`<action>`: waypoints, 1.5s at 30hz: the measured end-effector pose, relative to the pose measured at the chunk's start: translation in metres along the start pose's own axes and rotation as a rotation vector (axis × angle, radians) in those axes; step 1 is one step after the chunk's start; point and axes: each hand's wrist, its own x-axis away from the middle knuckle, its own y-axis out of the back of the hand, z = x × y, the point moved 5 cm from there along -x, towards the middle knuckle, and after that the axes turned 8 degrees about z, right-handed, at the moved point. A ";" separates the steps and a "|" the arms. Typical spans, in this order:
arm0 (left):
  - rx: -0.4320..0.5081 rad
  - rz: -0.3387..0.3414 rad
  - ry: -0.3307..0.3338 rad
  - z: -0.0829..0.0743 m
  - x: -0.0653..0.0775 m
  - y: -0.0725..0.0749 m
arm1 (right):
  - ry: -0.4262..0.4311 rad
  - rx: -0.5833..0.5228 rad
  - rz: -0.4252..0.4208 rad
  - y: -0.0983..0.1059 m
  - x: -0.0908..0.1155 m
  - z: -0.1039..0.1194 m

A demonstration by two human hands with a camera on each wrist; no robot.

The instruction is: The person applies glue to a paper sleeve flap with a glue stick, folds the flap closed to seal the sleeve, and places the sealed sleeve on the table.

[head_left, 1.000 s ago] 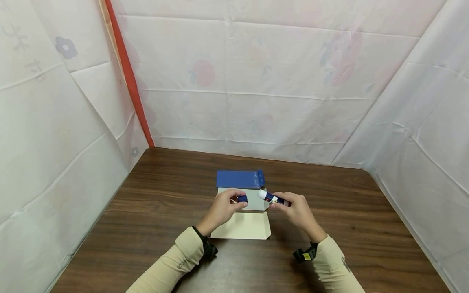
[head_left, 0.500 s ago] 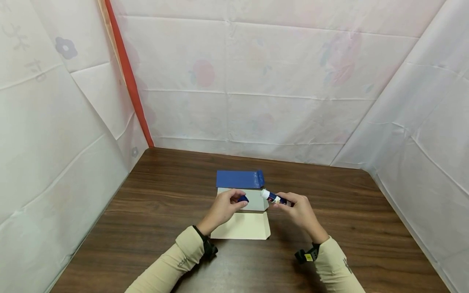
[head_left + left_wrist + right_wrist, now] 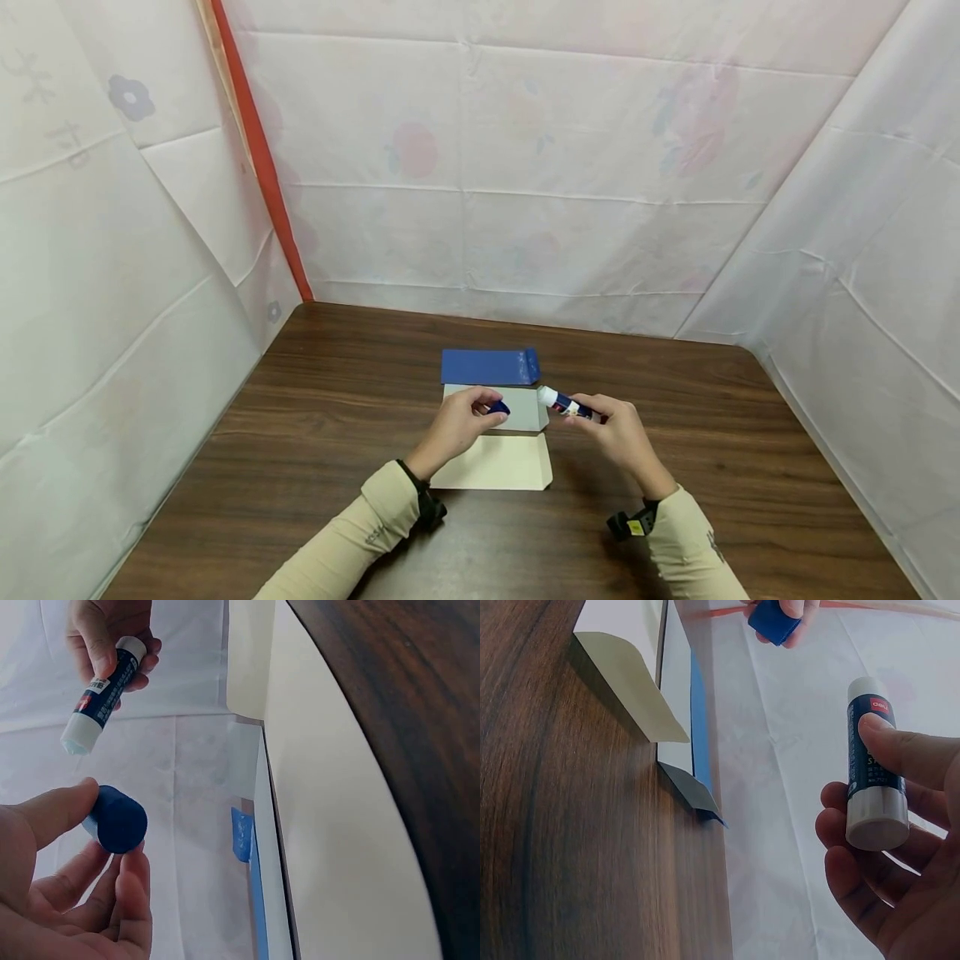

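My right hand (image 3: pixel 618 429) grips a glue stick (image 3: pixel 567 404) with a navy label, its white open end tilted up toward the left. In the right wrist view the thumb lies along the glue stick's label (image 3: pixel 874 765). My left hand (image 3: pixel 459 421) pinches a dark blue cap (image 3: pixel 120 819) between thumb and fingers, apart from the glue stick. Below the hands lie three envelope-like papers in a column: blue (image 3: pixel 483 367) farthest, grey (image 3: pixel 528 408) in the middle, cream (image 3: pixel 502 464) nearest. Whitish smears mark the blue one near its right flap. My left hand hides part of the grey one.
The papers lie on a dark wood table (image 3: pixel 337 417). White patterned sheeting (image 3: pixel 480 167) rises behind the table and on both sides. An orange-red strip (image 3: pixel 262 158) runs down the back left corner.
My right hand has shifted slightly right with the glue stick, widening the gap to the cap. The cap has tilted a little in my left hand. The papers lie as before.
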 end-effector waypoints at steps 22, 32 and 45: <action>-0.018 0.038 -0.017 -0.008 -0.014 -0.007 | -0.068 0.038 -0.020 0.007 0.006 -0.010; -0.018 0.056 -0.010 -0.007 -0.020 -0.011 | -0.141 0.018 -0.032 0.008 0.006 -0.014; -0.023 0.088 -0.019 -0.012 -0.026 -0.029 | -0.156 0.028 -0.072 0.012 0.010 -0.015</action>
